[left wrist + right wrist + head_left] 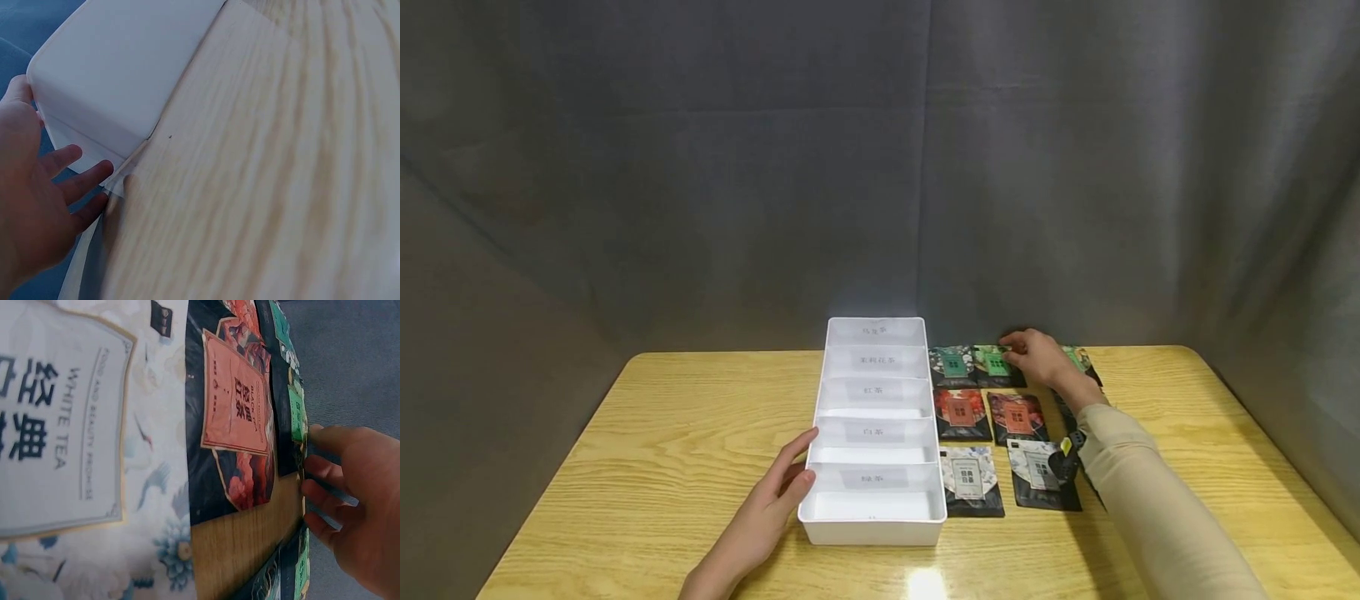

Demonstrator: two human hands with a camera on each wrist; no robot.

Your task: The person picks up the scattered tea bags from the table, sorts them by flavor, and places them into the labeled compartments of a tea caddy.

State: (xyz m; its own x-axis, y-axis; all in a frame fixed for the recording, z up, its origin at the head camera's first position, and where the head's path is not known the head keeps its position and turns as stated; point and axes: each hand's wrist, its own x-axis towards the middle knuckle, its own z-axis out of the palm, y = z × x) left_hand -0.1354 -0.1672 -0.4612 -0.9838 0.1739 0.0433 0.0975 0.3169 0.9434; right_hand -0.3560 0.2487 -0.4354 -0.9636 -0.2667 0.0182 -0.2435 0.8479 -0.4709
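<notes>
A white divided box (872,533) with labelled compartments stands in the middle of the table. My left hand (760,512) touches its left side near the front. In the left wrist view, that hand's fingers (87,181) are spread loosely beside the box wall (125,69). My right hand (1037,357) is over the back row of tea packets, its fingertips at the right edge of a green tea packet (992,365). In the right wrist view the fingertips meet the edge of this green packet (295,415), which lies on the table; the fingers are slightly bent.
Right of the box lie a dark-green packet (953,367), two red packets (960,412) and two white tea packets (970,479). Another green packet (1078,360) is partly hidden behind my right hand, with more dark packets under the forearm. A grey curtain (880,167) hangs behind the table.
</notes>
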